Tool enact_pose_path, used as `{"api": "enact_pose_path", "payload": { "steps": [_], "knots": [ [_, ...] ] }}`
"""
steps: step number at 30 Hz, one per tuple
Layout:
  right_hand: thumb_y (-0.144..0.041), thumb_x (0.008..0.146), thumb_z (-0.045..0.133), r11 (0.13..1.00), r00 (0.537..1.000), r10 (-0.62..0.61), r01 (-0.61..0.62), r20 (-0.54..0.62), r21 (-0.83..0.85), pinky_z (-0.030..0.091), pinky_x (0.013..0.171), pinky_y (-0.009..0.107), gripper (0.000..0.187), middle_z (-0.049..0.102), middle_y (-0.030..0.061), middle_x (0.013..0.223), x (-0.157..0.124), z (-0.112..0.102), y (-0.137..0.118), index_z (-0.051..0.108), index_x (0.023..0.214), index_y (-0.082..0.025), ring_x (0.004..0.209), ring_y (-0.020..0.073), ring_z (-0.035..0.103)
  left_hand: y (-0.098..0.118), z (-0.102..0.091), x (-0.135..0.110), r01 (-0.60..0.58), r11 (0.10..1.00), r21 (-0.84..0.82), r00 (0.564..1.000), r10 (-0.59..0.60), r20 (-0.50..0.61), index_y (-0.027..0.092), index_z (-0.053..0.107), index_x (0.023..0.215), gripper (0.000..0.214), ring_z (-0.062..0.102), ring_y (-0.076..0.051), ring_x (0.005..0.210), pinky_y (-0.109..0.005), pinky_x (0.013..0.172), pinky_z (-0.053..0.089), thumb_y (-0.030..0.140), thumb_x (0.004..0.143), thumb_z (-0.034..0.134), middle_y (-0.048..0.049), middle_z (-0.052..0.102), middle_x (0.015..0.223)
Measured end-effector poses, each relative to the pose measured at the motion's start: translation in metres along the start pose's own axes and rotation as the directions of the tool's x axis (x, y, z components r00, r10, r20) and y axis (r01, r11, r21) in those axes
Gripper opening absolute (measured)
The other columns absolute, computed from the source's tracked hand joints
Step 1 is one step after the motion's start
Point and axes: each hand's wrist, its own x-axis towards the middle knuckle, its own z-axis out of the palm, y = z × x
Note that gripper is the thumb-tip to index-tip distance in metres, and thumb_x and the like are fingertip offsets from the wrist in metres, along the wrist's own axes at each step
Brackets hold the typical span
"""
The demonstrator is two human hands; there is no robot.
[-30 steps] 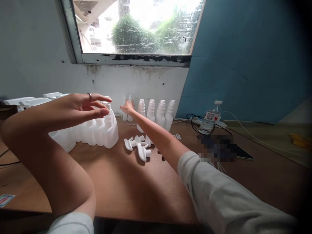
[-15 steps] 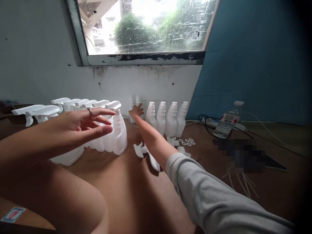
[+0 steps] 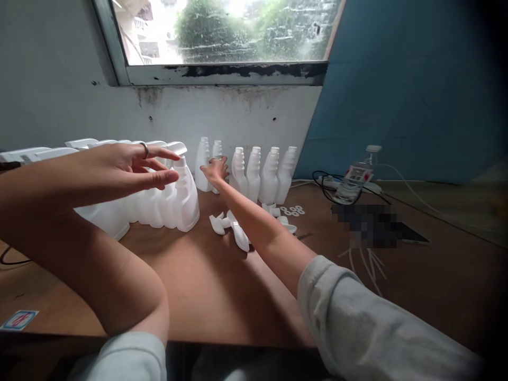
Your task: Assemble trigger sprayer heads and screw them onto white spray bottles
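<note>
My left hand (image 3: 138,166) hovers in front of a row of white plastic spray bottles (image 3: 184,206) with trigger heads, its fingers stretched and apart. A ring sits on one finger, and nothing shows in the grasp. My right hand (image 3: 215,169) reaches to the back wall, fingers spread around a white bottle (image 3: 217,150) without a trigger head. Its thumb overlaps the neighbouring bottle (image 3: 202,159); whether it presses on either is unclear. Several headless bottles (image 3: 270,180) stand to the right. Loose white trigger heads (image 3: 238,233) lie beside my right forearm.
Small white rings (image 3: 292,210) lie right of the trigger heads. A clear water bottle (image 3: 355,177) leans among cables, behind a dark flat device (image 3: 410,233) partly blurred out. Thin white tubes (image 3: 369,264) lie in front of it. A sticker (image 3: 19,320) marks the table's near left.
The view has tipped downward, bringing the table's front edge into sight. My right hand has lowered slightly around the back bottle. My left hand keeps its place by the row.
</note>
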Motion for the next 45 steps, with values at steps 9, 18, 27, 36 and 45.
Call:
{"api": "enact_pose_path", "payload": {
  "steps": [9,18,27,36,45],
  "knots": [
    [-0.040,0.077,0.059,0.995,0.994,-0.098,0.097,0.038,0.016,0.042,0.093,0.054,0.036,0.036,0.0139,0.131,-0.061,-0.032,0.000,0.063,0.105,-0.017,0.112,0.0361,0.047,0.009,0.002,0.004,0.081,0.992,0.094,0.997,-0.079,-0.019,0.036,0.042,0.138,0.093,0.063,-0.024,0.103,-0.033,0.089,0.047,0.087,0.060,0.046,0.0049,0.070,0.109],
    [-0.047,0.083,0.054,0.992,0.993,-0.099,0.103,0.058,-0.069,0.044,0.091,0.053,0.041,0.028,0.0126,0.142,-0.079,-0.049,0.016,0.058,0.115,-0.022,0.116,0.0359,0.046,0.030,0.005,0.002,0.063,0.998,0.029,0.998,-0.063,0.025,0.037,0.044,0.135,0.100,0.063,-0.023,0.106,-0.030,0.090,0.049,0.088,0.049,0.049,0.0050,0.069,0.112],
    [-0.058,0.082,0.057,0.984,0.976,-0.105,0.130,0.189,-0.124,0.043,0.092,0.055,0.052,0.017,0.0118,0.152,-0.084,-0.062,0.021,0.054,0.122,-0.025,0.122,0.0380,0.042,0.039,0.011,0.007,-0.030,0.998,0.054,0.995,0.024,0.099,0.037,0.045,0.135,0.081,0.063,-0.023,0.108,-0.029,0.092,0.048,0.080,0.067,0.051,0.0026,0.066,0.121],
    [-0.046,0.092,0.051,0.919,0.914,-0.394,0.392,0.099,0.043,0.047,0.073,0.029,0.036,0.060,0.0120,0.114,-0.079,-0.133,0.039,0.067,0.102,-0.015,0.084,0.0171,0.059,0.049,0.017,0.007,-0.140,0.986,0.088,0.980,0.125,0.152,0.035,0.045,0.137,0.073,0.063,-0.023,0.108,-0.028,0.086,0.049,0.075,0.075,0.050,0.0015,0.068,0.116],
    [-0.017,0.080,0.052,0.926,0.922,-0.334,0.360,0.195,-0.113,0.036,0.054,0.021,0.026,0.059,0.0022,0.053,-0.050,-0.245,0.198,0.068,0.062,-0.007,0.051,0.0111,0.053,0.088,0.048,0.028,-0.292,0.955,0.045,0.874,0.248,0.417,0.035,0.046,0.137,0.063,0.067,-0.021,0.094,-0.024,0.071,0.050,0.066,0.083,0.051,-0.0017,0.069,0.114]
  ]
}}
